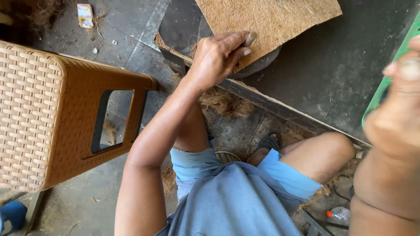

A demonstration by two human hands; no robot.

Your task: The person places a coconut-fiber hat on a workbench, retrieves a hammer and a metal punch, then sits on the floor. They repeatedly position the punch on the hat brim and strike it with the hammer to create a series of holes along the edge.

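Head view: your left hand [218,54] pinches coir mat [271,22], light, stiffish, fraying—grip its edge; right hand [400,100] touches green object [385,89], grip unclear.

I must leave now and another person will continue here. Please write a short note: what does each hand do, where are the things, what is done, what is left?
Left hand: fingers pinch the lower edge of the brown fibre mat.
Right hand: raised at the frame's right edge, against a green panel; grip unclear.
Things: the mat lies over a dark round disc on the dark work surface. Loose fibre lies under its edge.
Done: the mat is on the disc.
Left: the mat overhangs the disc, still square-cornered, and is not released.
Beside: a woven plastic stool and a plastic bottle on the floor.
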